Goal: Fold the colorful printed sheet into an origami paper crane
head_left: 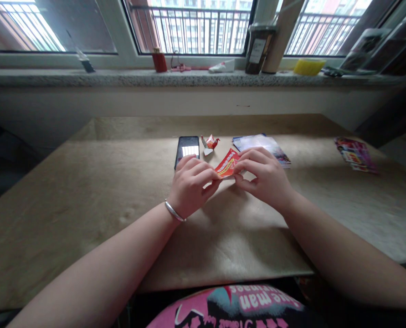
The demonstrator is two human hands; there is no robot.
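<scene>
Daylight from a wide window lights a flat bench (103, 205) with a matte, tan, lightly mottled surface. Near the middle of the bench, a small red paper sheet (227, 165) with glossy yellow and white print is held just above the surface. It is partly folded, with one pointed corner directed away from the person. The left hand (191, 182) pinches the sheet's near left edge between thumb and curled fingers. The right hand (264, 180) grips the right edge in the same manner, fingers bent over the paper. A smooth silver bangle (174, 212) encircles the left wrist. Just beyond the left hand lies a dark rectangular phone (187, 150), screen up and showing a lit white panel. Beside the phone stands a small folded paper figure (209, 144), red and white with sharp creases. Just beyond the right hand lies a loose stack of glossy leaflets (262, 146), mainly blue and white. A further pink printed leaflet (355, 155) lies well apart at the right of the bench. Behind the bench runs a speckled stone windowsill (120, 78) carrying a red cylindrical cup (159, 61), a dark jar (257, 50) and a yellow block (308, 67).
</scene>
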